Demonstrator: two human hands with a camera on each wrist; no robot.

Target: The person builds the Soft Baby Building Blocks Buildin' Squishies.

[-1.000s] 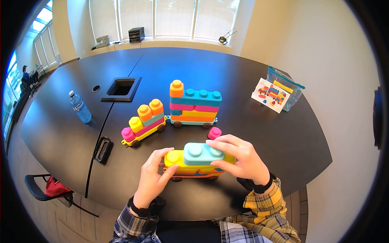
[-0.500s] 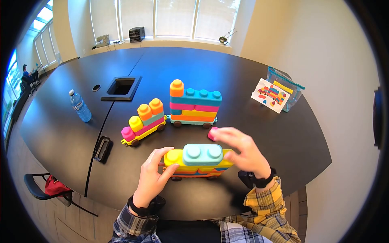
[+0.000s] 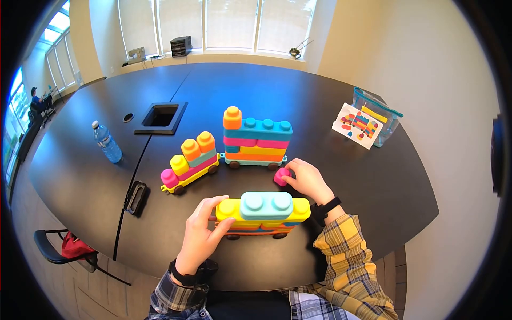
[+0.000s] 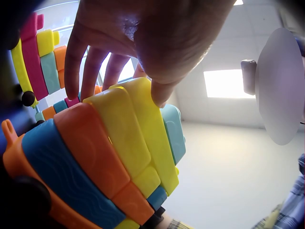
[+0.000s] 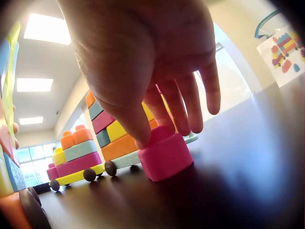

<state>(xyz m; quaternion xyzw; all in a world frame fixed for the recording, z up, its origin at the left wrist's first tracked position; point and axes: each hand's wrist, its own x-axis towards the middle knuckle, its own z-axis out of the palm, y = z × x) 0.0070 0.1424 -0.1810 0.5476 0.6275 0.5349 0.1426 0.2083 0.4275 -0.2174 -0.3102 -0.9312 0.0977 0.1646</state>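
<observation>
The left hand [image 3: 201, 234] grips the left end of a wheeled block car; in the left wrist view its thumb and fingers straddle the top yellow block [image 4: 147, 129]. A light teal block [image 3: 266, 206] sits on the middle of that car's top. Beyond the car's right end, the right hand [image 3: 310, 182] pinches a small pink block [image 3: 281, 177] on the table. In the right wrist view, thumb and fingers are at the stud of the pink block [image 5: 166, 156], which rests on the table.
Two more block cars, a low stepped one [image 3: 190, 167] and a taller one [image 3: 256, 143], stand behind. A water bottle [image 3: 106, 142] and a black object [image 3: 136, 198] are at left. A picture card [image 3: 356, 126] leans on a clear bag [image 3: 392, 121] at back right.
The right hand has left the light teal block, moved up and away to the small pink block, and taken hold of it. The left hand has stayed on the car.
</observation>
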